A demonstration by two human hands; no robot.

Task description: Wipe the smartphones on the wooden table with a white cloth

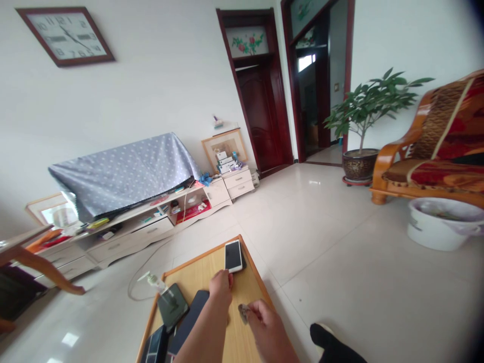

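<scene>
A white-framed smartphone (233,256) with a dark screen is at the far end of the small wooden table (212,262). Beside its near edge, another dark flat object shows partly beneath it. My left hand (221,286) reaches across, fingers closed at the phone's near left corner; the fingertips are partly hidden. Pinched between the thumb and fingers of my right hand (266,322) is a small crumpled greyish piece (243,313), held over the tabletop nearer to me. Its material is too blurred to tell.
On the table's left lie a dark square-topped object (173,305), a pump bottle (153,280), a long dark case (194,315) and a black item (154,345). A white tub (431,227), armchair (393,151) and potted plant (361,164) stand right; a low cabinet (139,234) lines the wall.
</scene>
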